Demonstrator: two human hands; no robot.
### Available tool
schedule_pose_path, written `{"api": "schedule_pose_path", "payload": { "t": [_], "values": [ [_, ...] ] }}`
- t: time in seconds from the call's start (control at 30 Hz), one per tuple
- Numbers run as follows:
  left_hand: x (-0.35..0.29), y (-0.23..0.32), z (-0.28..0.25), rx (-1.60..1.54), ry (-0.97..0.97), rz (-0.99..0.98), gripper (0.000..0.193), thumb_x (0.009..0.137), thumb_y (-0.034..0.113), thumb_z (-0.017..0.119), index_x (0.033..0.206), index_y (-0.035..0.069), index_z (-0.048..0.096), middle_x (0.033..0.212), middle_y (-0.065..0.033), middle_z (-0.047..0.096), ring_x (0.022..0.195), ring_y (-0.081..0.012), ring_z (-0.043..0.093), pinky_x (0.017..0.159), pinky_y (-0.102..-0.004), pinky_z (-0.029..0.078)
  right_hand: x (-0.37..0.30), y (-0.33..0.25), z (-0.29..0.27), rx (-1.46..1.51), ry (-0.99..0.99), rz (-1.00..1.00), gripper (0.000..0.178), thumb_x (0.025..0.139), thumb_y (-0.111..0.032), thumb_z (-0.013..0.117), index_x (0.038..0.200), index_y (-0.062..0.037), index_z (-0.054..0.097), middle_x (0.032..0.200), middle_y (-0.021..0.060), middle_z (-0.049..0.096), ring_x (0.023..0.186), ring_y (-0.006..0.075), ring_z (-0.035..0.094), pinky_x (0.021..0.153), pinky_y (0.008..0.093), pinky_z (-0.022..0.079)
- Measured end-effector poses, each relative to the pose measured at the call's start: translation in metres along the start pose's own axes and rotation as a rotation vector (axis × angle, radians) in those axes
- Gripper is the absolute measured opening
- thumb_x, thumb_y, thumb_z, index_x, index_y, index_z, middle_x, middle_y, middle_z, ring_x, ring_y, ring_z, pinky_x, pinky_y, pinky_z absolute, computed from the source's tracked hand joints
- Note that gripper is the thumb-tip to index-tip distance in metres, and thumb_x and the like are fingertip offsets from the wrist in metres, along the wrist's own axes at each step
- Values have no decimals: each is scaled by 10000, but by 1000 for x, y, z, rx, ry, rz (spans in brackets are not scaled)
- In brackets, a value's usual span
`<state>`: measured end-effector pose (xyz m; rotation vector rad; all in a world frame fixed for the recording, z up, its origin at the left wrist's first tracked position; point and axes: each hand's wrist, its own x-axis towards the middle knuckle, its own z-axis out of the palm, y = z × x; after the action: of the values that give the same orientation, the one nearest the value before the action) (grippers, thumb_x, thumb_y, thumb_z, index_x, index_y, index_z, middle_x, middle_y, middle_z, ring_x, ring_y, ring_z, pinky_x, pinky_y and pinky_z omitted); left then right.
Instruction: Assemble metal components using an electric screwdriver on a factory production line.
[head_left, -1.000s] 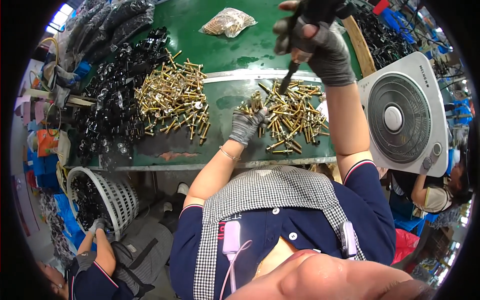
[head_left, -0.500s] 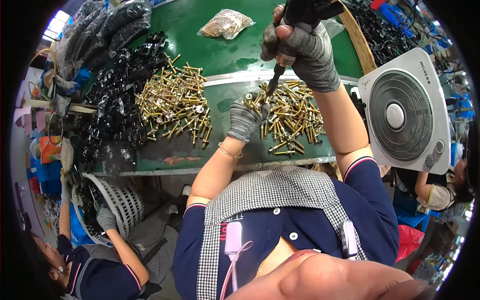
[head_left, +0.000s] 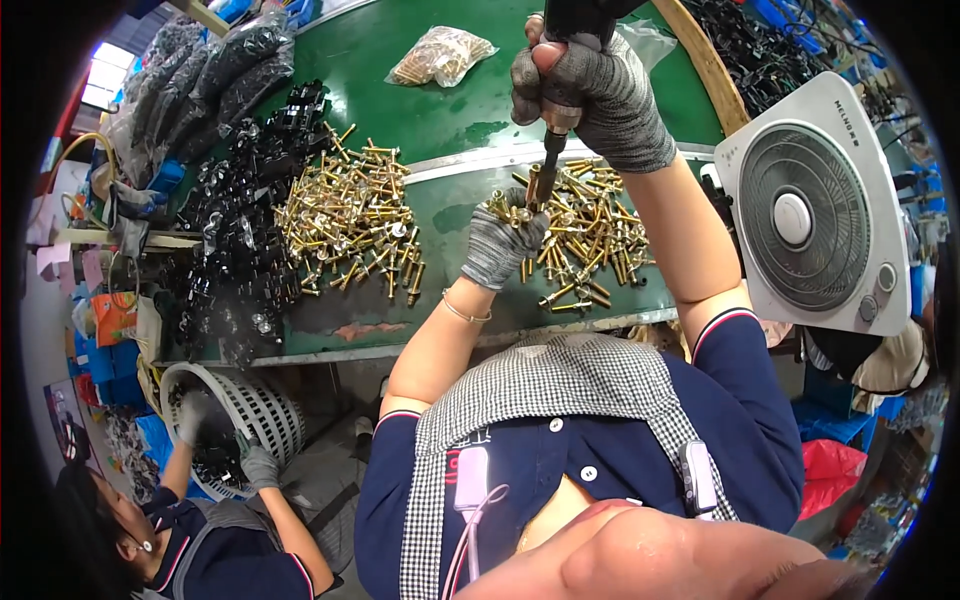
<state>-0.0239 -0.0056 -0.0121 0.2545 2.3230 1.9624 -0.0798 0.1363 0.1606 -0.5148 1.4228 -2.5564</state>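
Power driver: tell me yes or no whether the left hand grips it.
No, the right hand grips the power driver, while the left hand holds bolts.

Wears a navy shirt [head_left: 630, 440] with white buttons [head_left: 588, 472] and short sleeves [head_left: 748, 350], edged by thin white and red stripes. Over it, has an apron [head_left: 545, 385] of small black-and-white check. On left hand [head_left: 503, 235] and right hand [head_left: 595, 95], wears grey striped gloves, leaving some fingers [head_left: 548, 57] partly bare. Carries also a thin bracelet [head_left: 466, 312], a lilac device [head_left: 472, 478] with pale cable [head_left: 477, 530], and, on right apron strap [head_left: 668, 425], a lilac-and-black device [head_left: 700, 480].
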Motion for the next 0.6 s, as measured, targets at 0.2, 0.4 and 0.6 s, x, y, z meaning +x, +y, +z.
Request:
{"api": "schedule_pose_path", "payload": {
  "t": [0.2,0.4,0.6],
  "values": [
    [4,31,-2,-190,-74,-153,176,776,165,677,806,8,602,615,-37,596,552,-97,570,475,-260,447,-1,-8,0,-23,8,42,283,723,-209,739,793,-5,555,594,72,542,420,119,477,387,223,342],
    [1,25,-3,-561,-178,-269,228,818,193,670,954,28,592,686,-16,581,530,-87,544,456,-214,447,-4,-19,4,-114,96,-9,287,730,-226,728,800,-8,555,592,75,543,408,120,464,391,229,349],
    [1,14,2,-349,-123,-308,171,834,196,651,905,49,600,629,7,563,446,-61,485,401,-208,409,-1,-25,8,-35,102,-169,296,731,-209,719,856,-16,534,623,80,554,405,121,460,451,270,431]
  ]
}}
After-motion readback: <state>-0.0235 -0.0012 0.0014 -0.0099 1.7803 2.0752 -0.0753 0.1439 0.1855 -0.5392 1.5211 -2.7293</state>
